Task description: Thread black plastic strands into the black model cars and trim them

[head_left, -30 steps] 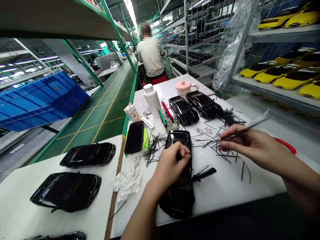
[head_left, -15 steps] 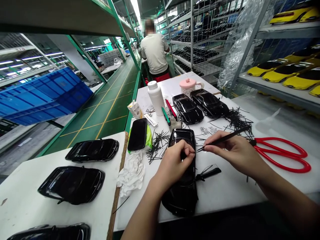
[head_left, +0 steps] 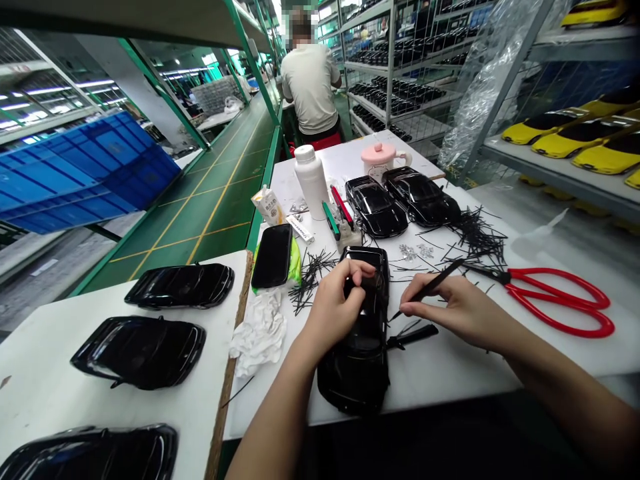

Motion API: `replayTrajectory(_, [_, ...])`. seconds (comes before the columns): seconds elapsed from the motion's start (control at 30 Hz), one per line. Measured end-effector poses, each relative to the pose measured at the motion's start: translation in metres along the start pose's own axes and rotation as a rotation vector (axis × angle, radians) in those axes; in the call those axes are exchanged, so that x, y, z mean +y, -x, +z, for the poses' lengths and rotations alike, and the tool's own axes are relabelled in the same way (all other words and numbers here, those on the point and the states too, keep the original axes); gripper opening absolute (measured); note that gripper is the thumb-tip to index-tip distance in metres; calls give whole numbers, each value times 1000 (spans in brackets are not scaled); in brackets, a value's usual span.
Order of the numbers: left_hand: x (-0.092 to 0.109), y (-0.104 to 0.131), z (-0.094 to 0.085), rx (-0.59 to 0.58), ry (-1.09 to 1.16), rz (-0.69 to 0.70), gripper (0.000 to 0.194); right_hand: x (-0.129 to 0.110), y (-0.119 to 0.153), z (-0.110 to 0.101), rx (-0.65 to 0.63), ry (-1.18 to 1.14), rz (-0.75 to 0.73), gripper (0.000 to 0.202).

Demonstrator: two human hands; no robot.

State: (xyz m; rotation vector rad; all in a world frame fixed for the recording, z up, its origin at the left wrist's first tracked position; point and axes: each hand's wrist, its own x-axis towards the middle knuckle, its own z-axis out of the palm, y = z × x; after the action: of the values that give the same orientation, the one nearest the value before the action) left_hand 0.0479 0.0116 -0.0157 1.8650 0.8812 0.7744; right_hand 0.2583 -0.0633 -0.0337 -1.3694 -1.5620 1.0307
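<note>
A black model car (head_left: 367, 347) stands lengthwise on the white table before me, with its right-hand door (head_left: 417, 337) swung out. My left hand (head_left: 337, 300) rests over the car's left side and roof. Its fingers are loosely curled, thumb and forefinger apart, and nothing shows between them. In my right hand (head_left: 440, 303) I grip black tweezers (head_left: 433, 285) like a pen. Their tips point down beside the car, just above the open door. Loose thin black strips (head_left: 477, 237) lie in heaps beyond both hands.
Red-handled scissors (head_left: 560, 287) lie at the right. Two more black cars (head_left: 377, 207) stand behind, near a white bottle (head_left: 311, 183) and a pink-lidded mug (head_left: 379, 157). A phone (head_left: 273, 257) and crumpled tissue (head_left: 257, 333) lie left. A person (head_left: 310, 87) sits ahead.
My left thumb and forefinger have parted from their pinch at the car's edge and drawn back left. My right hand has lowered the tweezers toward the open door, away from my left fingers.
</note>
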Motion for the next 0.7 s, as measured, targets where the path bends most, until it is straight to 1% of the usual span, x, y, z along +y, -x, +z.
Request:
replayTrajectory(0.1, [-3,-2,2,48,-7,-7,23,4,-2,3,-26,-5,12,28])
replayTrajectory(0.2, [-4,-3,4,70,-10,-6,23,6,-5,6,-29,-14,20,28])
replayTrajectory(0.4, [-1,-3,5,68,-1,2,24,8,-6,10,-21,-36,60,29])
replayTrajectory(0.7, [-1,-3,5,58,-1,11,25,8,-8,11,-27,-27,76,30])
